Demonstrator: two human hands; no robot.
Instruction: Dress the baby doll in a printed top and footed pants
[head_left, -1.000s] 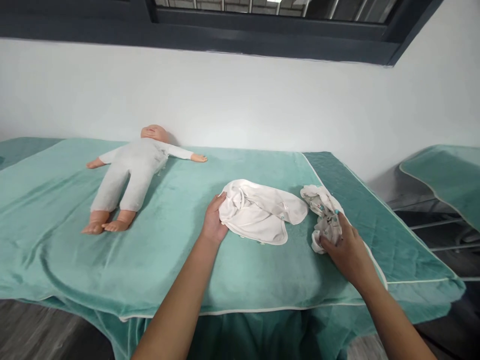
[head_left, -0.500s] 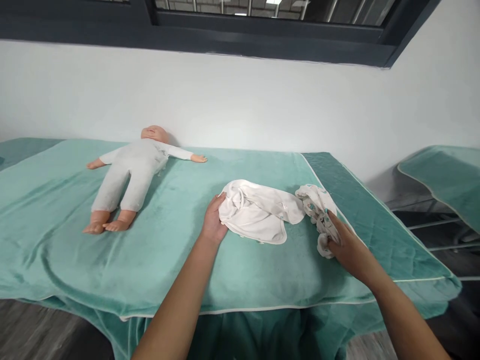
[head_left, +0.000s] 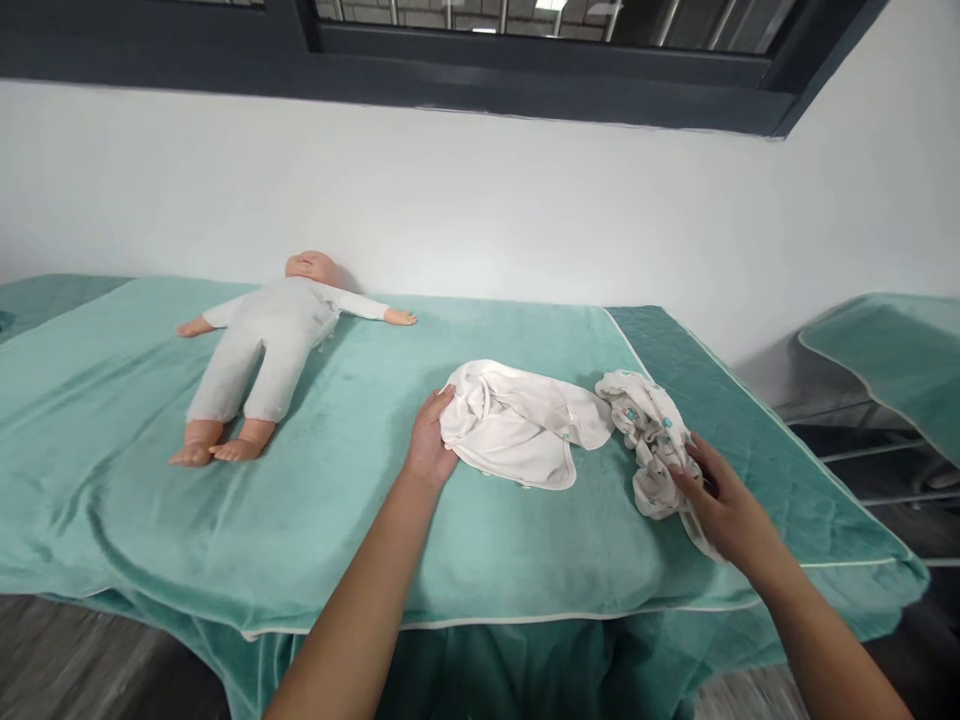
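Observation:
A plain white baby garment (head_left: 521, 425) lies crumpled on the teal blanket (head_left: 360, 500). My left hand (head_left: 429, 442) rests at its left edge, fingers closed on the cloth. To its right lies a smaller patterned white garment (head_left: 651, 440) with teal marks. My right hand (head_left: 718, 500) touches its lower right part, fingers curled into the fabric. A baby doll (head_left: 262, 345) in a pale grey bodysuit lies on its back at the far left, arms spread, head toward the wall.
The blanket covers a table set against a white wall (head_left: 480, 200) under a dark window frame. The table's front edge runs across the lower view. Another teal-covered surface (head_left: 892, 355) stands at the right, with a gap and metal rails between.
My right hand has drawn the patterned garment a little toward the front and right, then shifted its hold lower. My left hand and the doll have stayed put.

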